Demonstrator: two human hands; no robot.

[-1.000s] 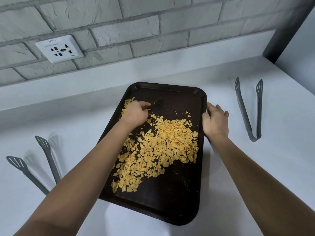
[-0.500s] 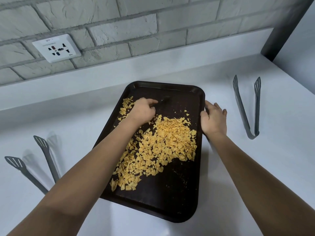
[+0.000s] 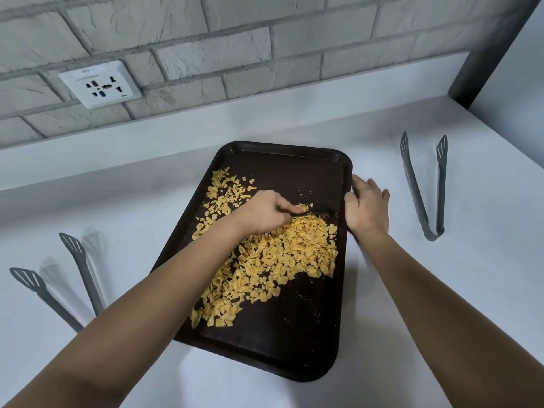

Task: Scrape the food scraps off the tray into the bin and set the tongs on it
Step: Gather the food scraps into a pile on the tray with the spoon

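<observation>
The white worktop is carrying everything, and it is running back to a low ledge under a grey brick wall with one socket plate on it.

One dark tray is lying flat in the middle of the worktop, its long side running away from the person. It is probably sitting flat so the scraps can be gathered before tipping; no bin is showing in this view.

One heap of yellow food scraps is lying on the tray, thickest towards the right centre and trailing off to the far left and near left. The far right corner and the near end are looking mostly bare.

Two pairs of grey tongs are lying on the worktop, both apart from the tray: the tongs on the right, splayed open with tips pointing away, and the tongs on the left, partly cut off behind the forearm.

Of the two hands, the left hand is clenching a small dark scraper, its blade resting at the far edge of the heap, seemingly to drag the flakes together. The right hand is gripping the tray's right rim with fingers curled over it, likely bracing it against sliding.
</observation>
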